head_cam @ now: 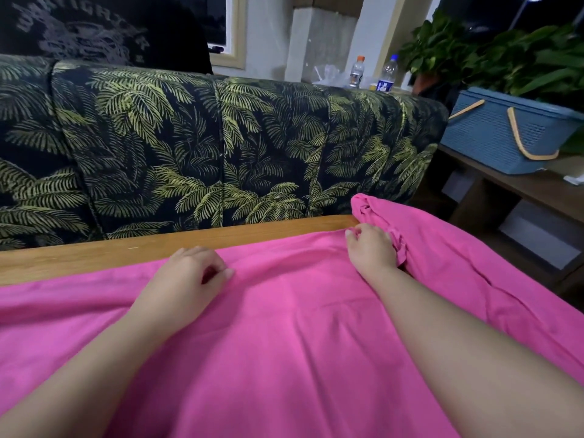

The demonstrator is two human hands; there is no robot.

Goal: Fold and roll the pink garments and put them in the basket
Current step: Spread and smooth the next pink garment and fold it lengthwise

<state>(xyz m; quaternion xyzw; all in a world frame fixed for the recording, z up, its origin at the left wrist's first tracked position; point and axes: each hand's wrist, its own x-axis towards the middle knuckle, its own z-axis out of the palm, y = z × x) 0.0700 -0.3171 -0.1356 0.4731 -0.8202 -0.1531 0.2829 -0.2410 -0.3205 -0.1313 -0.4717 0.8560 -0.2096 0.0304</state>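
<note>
wooden table (94, 252) stands against a palm-print sofa (189, 147). to the right, a blue basket (493, 134) sits on a dark shelf unit (537, 188), plants (505, 55) behind it; two bottles (373, 72) on a far ledge. pink garment (284, 343) lies spread over the table, bunched at its far right corner. both forearms reach forward, palms down. left hand (186, 276) rests on the cloth near its far edge, fingers curled under, pinching the fabric. right hand (369, 245) has fingers curled into the gathered fabric by the bunched corner.
</note>
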